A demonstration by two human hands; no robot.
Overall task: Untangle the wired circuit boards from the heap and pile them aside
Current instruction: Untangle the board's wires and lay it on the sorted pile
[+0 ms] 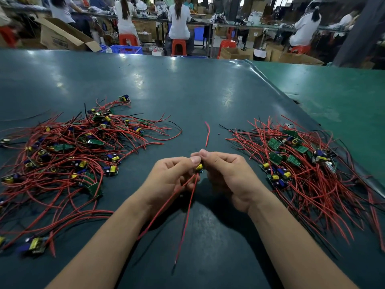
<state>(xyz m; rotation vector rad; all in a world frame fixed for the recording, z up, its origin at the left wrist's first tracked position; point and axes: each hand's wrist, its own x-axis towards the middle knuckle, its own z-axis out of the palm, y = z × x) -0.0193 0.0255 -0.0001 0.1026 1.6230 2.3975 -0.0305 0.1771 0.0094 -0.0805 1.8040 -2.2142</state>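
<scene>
Workers on red stools [178, 46] are sitting at benches beyond a dark green table [187, 90]. Both hands are meeting above its near middle: the left hand [173, 180] and right hand [227, 176] are pinching one small circuit board [199, 167] between them, its red wires [187, 215] trailing toward the camera. A tangled heap [68, 155] is lying to the left, a second pile [302, 165] to the right.
</scene>
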